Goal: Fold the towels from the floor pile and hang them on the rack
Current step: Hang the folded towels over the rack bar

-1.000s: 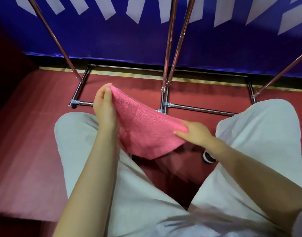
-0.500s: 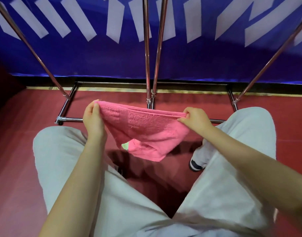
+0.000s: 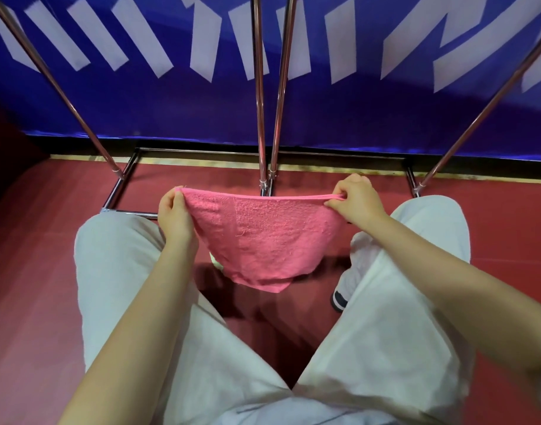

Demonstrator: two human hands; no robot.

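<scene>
A pink towel (image 3: 260, 237) hangs stretched between my two hands, above the floor and between my knees. My left hand (image 3: 174, 216) pinches its left top corner. My right hand (image 3: 356, 200) pinches the right top corner, so the top edge runs taut and level. The towel's lower part sags to a point. A sliver of light green cloth (image 3: 215, 261) peeks out behind its lower left edge. The metal rack (image 3: 264, 124) stands just beyond the towel, its poles rising out of the top of the frame. The floor pile is hidden from view.
The rack's chrome base frame (image 3: 122, 185) lies on the red floor (image 3: 33, 271) ahead of my knees. A blue banner with white stripes (image 3: 355, 111) backs the rack. My white trousers (image 3: 115, 271) and one shoe (image 3: 339, 297) fill the foreground.
My right hand rose and moved outward with its corner, pulling the towel's top edge straight and level. The left hand kept its corner. The view tilted up toward the rack.
</scene>
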